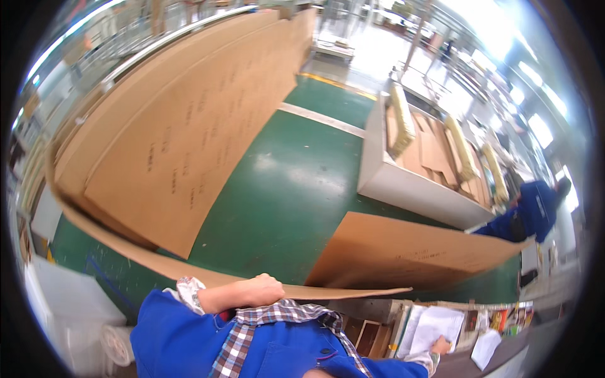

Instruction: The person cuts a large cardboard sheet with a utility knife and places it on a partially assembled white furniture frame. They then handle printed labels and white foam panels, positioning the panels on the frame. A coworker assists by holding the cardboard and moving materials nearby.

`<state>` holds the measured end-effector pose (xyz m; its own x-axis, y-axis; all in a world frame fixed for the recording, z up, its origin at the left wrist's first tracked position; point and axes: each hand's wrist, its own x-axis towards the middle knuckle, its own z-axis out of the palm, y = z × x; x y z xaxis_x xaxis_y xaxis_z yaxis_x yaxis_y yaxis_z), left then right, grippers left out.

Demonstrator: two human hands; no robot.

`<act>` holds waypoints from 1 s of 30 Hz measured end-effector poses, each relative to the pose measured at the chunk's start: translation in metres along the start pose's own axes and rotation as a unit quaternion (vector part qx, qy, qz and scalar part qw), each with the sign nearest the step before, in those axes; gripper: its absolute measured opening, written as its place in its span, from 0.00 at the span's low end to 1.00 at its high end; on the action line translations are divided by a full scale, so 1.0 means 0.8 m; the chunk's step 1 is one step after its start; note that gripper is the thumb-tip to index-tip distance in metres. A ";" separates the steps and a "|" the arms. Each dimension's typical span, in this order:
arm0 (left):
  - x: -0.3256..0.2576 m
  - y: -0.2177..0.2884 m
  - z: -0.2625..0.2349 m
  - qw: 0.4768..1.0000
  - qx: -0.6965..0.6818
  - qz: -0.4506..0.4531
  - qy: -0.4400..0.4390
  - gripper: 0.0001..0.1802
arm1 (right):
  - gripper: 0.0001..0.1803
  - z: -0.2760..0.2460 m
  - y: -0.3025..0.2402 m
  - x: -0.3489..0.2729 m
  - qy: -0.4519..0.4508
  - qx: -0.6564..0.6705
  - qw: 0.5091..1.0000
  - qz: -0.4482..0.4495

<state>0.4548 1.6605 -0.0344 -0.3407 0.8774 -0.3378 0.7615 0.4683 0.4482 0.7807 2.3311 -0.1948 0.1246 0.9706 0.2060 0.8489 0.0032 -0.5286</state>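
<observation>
Left hand [268, 289] closed on cardboard sheet [340, 293] edge; best held steady. Right hand [441, 344] at papers [439, 324], grip unclear.

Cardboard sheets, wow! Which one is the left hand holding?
The curved sheet across the person's front. The left hand grips its edge; the printed sheet near the co-worker is farther off, untouched by that hand.

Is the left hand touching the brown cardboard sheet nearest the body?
Touching: the head view shows the left hand gripping the brown cardboard sheet by its edge.
</observation>
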 end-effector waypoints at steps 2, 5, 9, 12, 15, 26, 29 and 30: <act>0.006 -0.008 0.001 0.999 0.033 -0.009 -0.016 0.10 | 0.18 -0.012 -0.035 -0.017 -0.043 -0.091 0.995 0.020; 0.025 -0.019 -0.032 0.996 0.061 -0.006 -0.069 0.09 | 0.15 0.006 0.008 -0.001 0.034 -0.143 0.989 0.004; 0.028 -0.040 -0.036 0.994 0.075 -0.077 -0.021 0.10 | 0.16 -0.008 -0.039 -0.029 0.036 -0.010 0.999 0.009; 0.022 -0.068 -0.036 0.986 0.063 -0.091 0.122 0.10 | 0.21 -0.040 -0.083 -0.055 0.036 -0.107 0.992 0.064; 0.013 -0.100 -0.027 0.969 0.060 -0.099 0.219 0.11 | 0.27 -0.042 -0.070 -0.070 0.178 -0.088 0.975 -0.102; -0.168 -0.228 -0.069 0.923 0.119 -0.348 0.116 0.13 | 0.40 0.001 -0.447 -0.522 -0.428 0.252 0.792 -0.355; -0.214 -0.269 -0.060 0.901 0.139 -0.409 0.048 0.11 | 0.50 0.011 -0.515 -0.613 -0.536 0.257 0.696 -0.402; -0.227 -0.279 -0.056 0.902 0.136 -0.406 0.060 0.10 | 0.51 0.021 -0.532 -0.631 -0.524 0.257 0.686 -0.434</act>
<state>0.3221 1.4013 -0.0357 -0.8912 0.2699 -0.3646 0.3360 0.9327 -0.1308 0.3474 1.8437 -0.0878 -0.9798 0.1892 0.0644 0.0426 0.5126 -0.8576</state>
